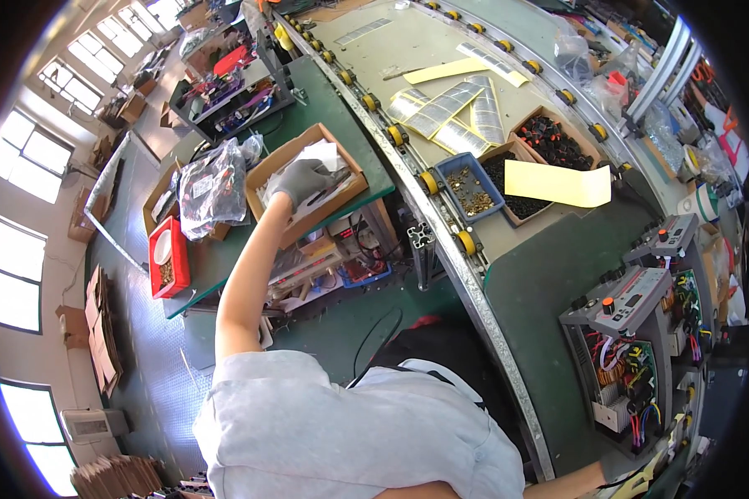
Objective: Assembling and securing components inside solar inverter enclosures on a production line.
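Grey cloth of your own shirt fills the bottom of the view, and from it your two arms part widely. Your right hand (pixel 641 482) sits at the lower right edge, just below an open control unit (pixel 632 349) with exposed coloured wiring; only a sliver of the glove shows, so you cannot tell whether that grip is spread or closed. Your left arm runs up and slightly right to your gloved left hand (pixel 301 181), which lies inside a shallow cardboard box (pixel 285 160) on the green desk (pixel 324 108). Its fingers are curled down onto the white papers (pixel 324 154) in the box, though whether they pinch a sheet is not clear. The box's long axis runs from lower left to upper right, its far corner pointing toward the curved conveyor rail (pixel 429 179). It sits close to the desk's near edge, with bare green surface beyond it. Just left of the box lies a plastic bag (pixel 212 187) of dark parts, and further left a red tray (pixel 169 258). Across the rail, a blue bin (pixel 470 187) of small brass pieces sits beside boxes of black parts.
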A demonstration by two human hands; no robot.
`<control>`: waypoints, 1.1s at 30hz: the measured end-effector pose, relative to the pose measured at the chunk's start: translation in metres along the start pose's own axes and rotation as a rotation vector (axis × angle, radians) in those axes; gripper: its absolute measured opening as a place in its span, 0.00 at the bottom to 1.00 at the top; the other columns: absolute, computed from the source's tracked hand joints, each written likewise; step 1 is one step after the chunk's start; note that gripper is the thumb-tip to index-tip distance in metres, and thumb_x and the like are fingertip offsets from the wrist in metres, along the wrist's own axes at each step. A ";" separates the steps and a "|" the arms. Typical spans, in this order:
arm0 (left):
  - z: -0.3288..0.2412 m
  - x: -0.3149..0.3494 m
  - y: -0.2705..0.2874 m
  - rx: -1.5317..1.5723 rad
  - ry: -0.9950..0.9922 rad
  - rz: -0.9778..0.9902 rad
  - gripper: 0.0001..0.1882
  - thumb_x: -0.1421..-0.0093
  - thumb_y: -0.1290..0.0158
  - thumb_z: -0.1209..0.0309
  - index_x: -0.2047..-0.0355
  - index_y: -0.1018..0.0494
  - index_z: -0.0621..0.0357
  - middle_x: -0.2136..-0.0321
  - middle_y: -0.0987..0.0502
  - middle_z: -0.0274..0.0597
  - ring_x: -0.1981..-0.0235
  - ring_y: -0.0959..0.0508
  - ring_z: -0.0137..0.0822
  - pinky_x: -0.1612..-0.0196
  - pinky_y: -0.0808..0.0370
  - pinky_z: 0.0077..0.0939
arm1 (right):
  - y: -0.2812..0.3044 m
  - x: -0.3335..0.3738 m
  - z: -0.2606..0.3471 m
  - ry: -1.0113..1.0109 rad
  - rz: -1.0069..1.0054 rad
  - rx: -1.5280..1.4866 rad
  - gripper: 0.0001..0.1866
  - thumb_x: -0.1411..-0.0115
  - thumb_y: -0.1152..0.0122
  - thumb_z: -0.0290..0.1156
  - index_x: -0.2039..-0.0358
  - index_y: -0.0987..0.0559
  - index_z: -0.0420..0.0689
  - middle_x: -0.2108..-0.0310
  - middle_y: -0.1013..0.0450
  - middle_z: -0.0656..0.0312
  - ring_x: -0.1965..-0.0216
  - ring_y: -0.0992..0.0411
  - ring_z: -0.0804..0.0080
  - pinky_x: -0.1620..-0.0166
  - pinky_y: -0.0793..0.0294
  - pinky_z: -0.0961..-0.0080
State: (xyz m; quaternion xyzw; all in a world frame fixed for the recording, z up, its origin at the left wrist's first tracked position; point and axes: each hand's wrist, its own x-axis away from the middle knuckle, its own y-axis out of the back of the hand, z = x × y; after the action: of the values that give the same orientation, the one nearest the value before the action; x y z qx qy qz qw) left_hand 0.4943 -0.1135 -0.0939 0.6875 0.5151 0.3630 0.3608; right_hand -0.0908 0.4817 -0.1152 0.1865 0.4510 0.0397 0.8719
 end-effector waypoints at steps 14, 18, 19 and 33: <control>0.020 0.014 0.037 0.556 0.069 -0.049 0.13 0.45 0.42 0.68 0.62 0.22 0.62 0.73 0.22 0.29 0.79 0.34 0.18 0.75 0.36 0.14 | -0.002 -0.004 0.024 -0.059 0.030 0.059 0.15 0.36 0.52 0.28 0.52 0.30 0.33 0.57 0.28 0.50 0.57 0.28 0.65 0.52 0.28 0.72; -0.002 0.016 0.039 0.563 -0.038 -0.186 0.14 0.43 0.44 0.69 0.58 0.24 0.63 0.74 0.24 0.26 0.80 0.36 0.17 0.76 0.38 0.12 | -0.009 -0.005 0.116 -0.341 -0.506 -0.037 0.17 0.35 0.55 0.36 0.69 0.24 0.36 0.73 0.28 0.57 0.74 0.32 0.68 0.68 0.29 0.68; -0.025 0.023 0.039 0.555 -0.047 -0.177 0.14 0.43 0.44 0.69 0.58 0.24 0.63 0.74 0.24 0.26 0.80 0.36 0.17 0.76 0.38 0.12 | -0.009 -0.006 0.127 -0.351 -0.513 -0.028 0.17 0.35 0.55 0.36 0.69 0.24 0.36 0.73 0.28 0.57 0.74 0.32 0.68 0.68 0.29 0.68; -0.277 0.168 -0.113 1.064 -0.426 1.449 0.23 0.45 0.44 0.52 0.64 0.25 0.63 0.84 0.31 0.29 0.85 0.39 0.17 0.82 0.45 0.11 | -0.143 0.002 0.286 -0.442 0.656 -0.647 0.11 0.47 0.45 0.21 0.62 0.26 0.36 0.66 0.27 0.59 0.68 0.29 0.71 0.63 0.30 0.75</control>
State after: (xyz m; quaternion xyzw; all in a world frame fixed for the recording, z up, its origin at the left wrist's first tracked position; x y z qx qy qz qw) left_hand 0.2370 0.1070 -0.0386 0.9694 -0.0192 0.0813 -0.2308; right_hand 0.1252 0.2664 -0.0184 0.0426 0.1382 0.4087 0.9012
